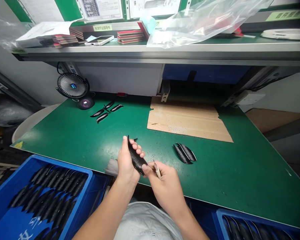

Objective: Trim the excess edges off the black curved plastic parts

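My left hand (127,163) is wrapped round a black, curved plastic part (135,155), held tilted above the front edge of the green table (210,176). In my right hand (168,181) is a small knife (157,170) with a pale handle, its thin blade pointing up and away from me. The right thumb presses on the near end of the black part. Right of my hands, two similar black parts (184,153) lie side by side on the table. Several black pieces joined in a cross-like cluster (106,112) lie at the back left.
A blue bin (88,181) at the left holds rows of black parts; another blue bin (220,221) stands at lower right. Cardboard (187,120) lies at the back, a small fan (73,86) at back left. A shelf (130,55) with papers, plastic film and red-edged stacks spans above.
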